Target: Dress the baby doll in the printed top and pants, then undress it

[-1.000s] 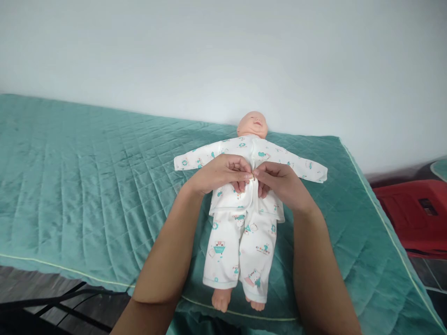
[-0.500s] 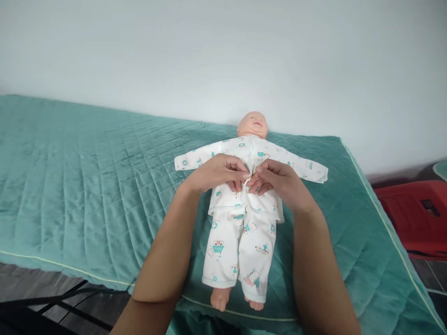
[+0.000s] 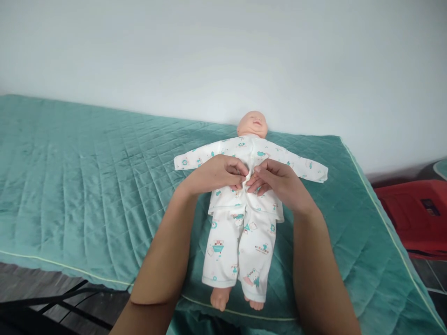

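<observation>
A baby doll (image 3: 252,123) lies on its back, head toward the wall, feet toward me. It wears a white printed shirt (image 3: 223,200) and matching white trousers (image 3: 223,253), with the sleeves spread out to both sides. Over the belly, my left hand (image 3: 223,173) pinches the shirt's front edge between thumb and fingers. Close beside it, my right hand (image 3: 274,179) grips the other side of the same front opening, its fingers curled. Any fastener between the fingertips is too small or hidden to make out.
A green quilted cover (image 3: 87,186) with pale piping lies under the doll, reaching a plain white wall (image 3: 209,56) behind. To the right stands a red plastic object (image 3: 414,216). Black metal bars (image 3: 63,298) show at the lower left above a dark floor.
My left thumb and fingertips have drawn slightly apart and shifted a little at the shirt front. My right hand and the doll stay almost where they were.
</observation>
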The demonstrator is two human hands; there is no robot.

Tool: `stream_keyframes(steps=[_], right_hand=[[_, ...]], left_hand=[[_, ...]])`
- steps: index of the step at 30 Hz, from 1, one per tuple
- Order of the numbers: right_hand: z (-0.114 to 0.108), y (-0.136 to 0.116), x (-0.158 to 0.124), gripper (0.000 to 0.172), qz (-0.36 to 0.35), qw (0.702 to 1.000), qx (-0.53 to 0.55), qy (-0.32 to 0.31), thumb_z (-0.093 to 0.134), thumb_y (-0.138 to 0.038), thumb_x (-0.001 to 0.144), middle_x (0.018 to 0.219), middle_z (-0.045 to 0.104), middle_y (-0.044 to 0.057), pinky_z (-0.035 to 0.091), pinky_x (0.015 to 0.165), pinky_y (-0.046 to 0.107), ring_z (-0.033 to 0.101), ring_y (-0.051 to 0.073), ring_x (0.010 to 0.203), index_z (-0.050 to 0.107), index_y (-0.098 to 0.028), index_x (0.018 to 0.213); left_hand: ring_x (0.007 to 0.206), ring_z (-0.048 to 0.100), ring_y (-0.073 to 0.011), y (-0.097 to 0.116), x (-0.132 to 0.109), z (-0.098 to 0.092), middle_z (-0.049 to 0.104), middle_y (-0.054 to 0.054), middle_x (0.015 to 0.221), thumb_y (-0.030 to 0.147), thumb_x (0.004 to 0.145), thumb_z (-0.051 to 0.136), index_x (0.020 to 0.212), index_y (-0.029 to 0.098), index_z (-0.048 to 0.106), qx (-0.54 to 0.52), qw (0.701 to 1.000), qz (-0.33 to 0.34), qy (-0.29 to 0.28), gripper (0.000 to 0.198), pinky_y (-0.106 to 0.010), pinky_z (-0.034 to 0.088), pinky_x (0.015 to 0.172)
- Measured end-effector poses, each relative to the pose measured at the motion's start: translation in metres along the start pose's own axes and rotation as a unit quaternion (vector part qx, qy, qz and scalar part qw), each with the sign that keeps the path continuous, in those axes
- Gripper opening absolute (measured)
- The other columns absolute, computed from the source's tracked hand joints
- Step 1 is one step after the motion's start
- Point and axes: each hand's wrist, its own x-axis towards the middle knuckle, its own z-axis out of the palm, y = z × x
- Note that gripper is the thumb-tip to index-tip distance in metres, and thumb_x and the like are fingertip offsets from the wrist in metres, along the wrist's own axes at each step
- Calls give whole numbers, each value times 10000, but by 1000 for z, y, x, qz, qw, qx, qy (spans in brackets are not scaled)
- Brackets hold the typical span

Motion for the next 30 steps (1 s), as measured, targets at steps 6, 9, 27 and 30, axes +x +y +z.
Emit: stream_keyframes(steps=[6, 9, 27, 30], right_hand=[[2, -1, -1, 319, -1, 1000, -10, 7, 641, -484, 911, 823, 761, 52, 567, 598, 231, 741, 158, 715, 598, -190, 794], [2, -1, 0, 286, 0, 1000, -20, 9, 676, -461, 887, 788, 749, 40, 569, 593, 236, 731, 153, 689, 615, -189, 824], [4, -2, -4, 107, 36, 996, -86, 6, 609, -329, 901, 677, 706, 2, 517, 488, 225, 662, 133, 539, 600, -227, 933], [3, -1, -4, 99, 45, 995, -84, 10, 617, -317, 893, 677, 707, 4, 516, 482, 224, 665, 135, 539, 601, -222, 917]], left_hand=[[622, 633, -89, 1, 0, 3, 675, -3, 714, 118, 751, 634, 867, 149, 678, 5, 1000, 7, 17, 128, -192, 548, 619], [591, 605, -77, 2, 1, 3, 659, 3, 709, 110, 748, 637, 883, 147, 662, -4, 1000, 9, 20, 142, -192, 535, 597], [580, 601, -89, -3, -2, -8, 660, -5, 735, 236, 781, 729, 912, 162, 671, 18, 999, -10, -31, 161, -196, 500, 528], [570, 594, -87, 0, -3, -8, 648, -8, 696, 242, 788, 719, 862, 148, 706, 45, 999, -21, -18, 120, -191, 497, 528]])
